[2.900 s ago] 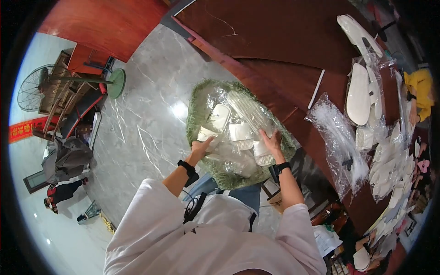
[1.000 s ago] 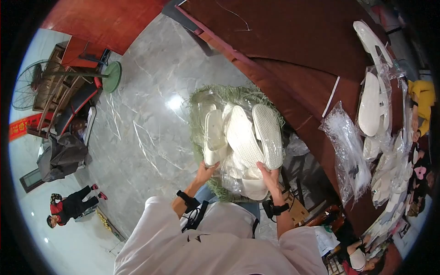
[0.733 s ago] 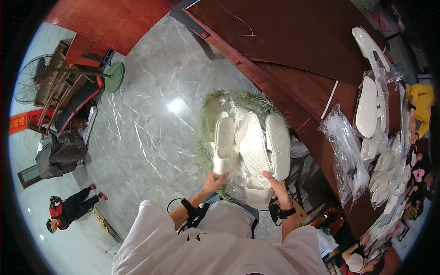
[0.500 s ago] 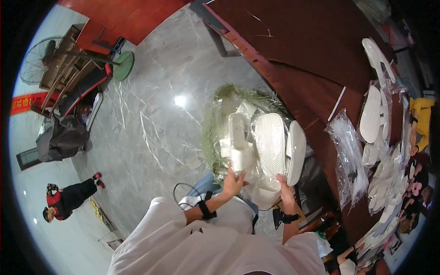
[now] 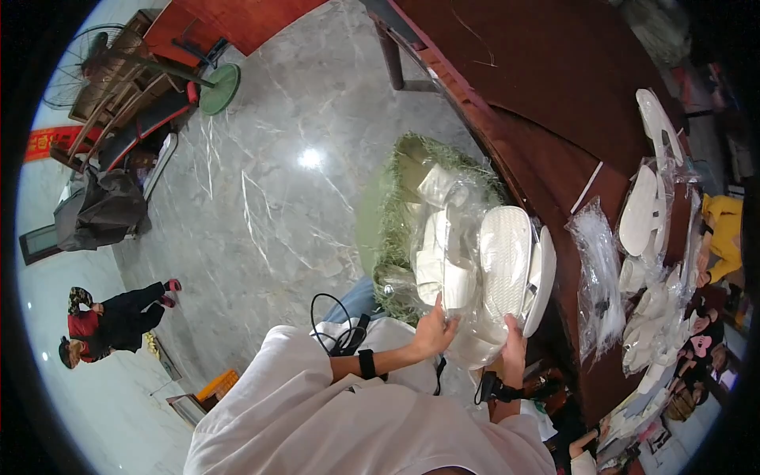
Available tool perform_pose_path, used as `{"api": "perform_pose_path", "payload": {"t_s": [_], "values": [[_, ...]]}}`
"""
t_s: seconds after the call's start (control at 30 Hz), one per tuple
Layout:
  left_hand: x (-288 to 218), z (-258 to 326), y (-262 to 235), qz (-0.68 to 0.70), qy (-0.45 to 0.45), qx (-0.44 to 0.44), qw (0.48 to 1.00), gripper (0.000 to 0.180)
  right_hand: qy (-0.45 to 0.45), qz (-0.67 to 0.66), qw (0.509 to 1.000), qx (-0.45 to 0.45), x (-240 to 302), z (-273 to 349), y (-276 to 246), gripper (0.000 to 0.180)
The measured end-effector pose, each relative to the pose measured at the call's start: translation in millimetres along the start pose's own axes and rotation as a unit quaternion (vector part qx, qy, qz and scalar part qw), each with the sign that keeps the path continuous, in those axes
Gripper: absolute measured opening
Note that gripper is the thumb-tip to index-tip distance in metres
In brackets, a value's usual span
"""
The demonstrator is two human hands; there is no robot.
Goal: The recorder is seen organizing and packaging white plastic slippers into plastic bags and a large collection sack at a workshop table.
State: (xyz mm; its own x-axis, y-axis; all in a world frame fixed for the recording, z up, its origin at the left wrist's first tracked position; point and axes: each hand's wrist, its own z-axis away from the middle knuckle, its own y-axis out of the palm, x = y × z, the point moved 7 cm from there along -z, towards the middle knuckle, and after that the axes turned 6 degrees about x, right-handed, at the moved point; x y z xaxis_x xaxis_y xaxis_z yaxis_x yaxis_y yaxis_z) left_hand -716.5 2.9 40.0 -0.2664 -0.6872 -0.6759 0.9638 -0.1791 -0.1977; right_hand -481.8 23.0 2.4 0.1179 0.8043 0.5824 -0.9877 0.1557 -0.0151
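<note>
A clear bag of white soles is gripped from below by the left hand and right hand, just beside the worktop.

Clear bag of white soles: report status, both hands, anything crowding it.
Left hand and right hand both gripping the clear bag of white soles from below. Bag held up over the green sack. Brown table edge close on the right.

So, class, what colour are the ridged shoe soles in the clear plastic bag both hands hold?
White ridged shoe soles, seen best in the head view.
</note>
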Motion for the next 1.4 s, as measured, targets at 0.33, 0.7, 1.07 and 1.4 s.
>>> {"api": "perform_pose_path", "payload": {"t_s": [0.33,0.7,1.07,1.4], "values": [[-72,62,-33,0.107,0.097,0.057,0.988,0.045,0.005,-0.119,0.993,0.011,16,48,-6,0.037],[-199,83,-15,0.186,0.228,0.165,0.941,0.014,-0.147,-0.117,0.981,0.043,145,132,-15,0.044],[-426,78,212,0.061,0.364,0.294,0.882,0.025,-0.317,-0.349,0.88,0.054,266,131,-245,0.052],[-525,4,526,0.064,0.266,0.481,0.833,0.047,-0.451,-0.451,0.768,-0.058,279,67,-544,0.053]]}}
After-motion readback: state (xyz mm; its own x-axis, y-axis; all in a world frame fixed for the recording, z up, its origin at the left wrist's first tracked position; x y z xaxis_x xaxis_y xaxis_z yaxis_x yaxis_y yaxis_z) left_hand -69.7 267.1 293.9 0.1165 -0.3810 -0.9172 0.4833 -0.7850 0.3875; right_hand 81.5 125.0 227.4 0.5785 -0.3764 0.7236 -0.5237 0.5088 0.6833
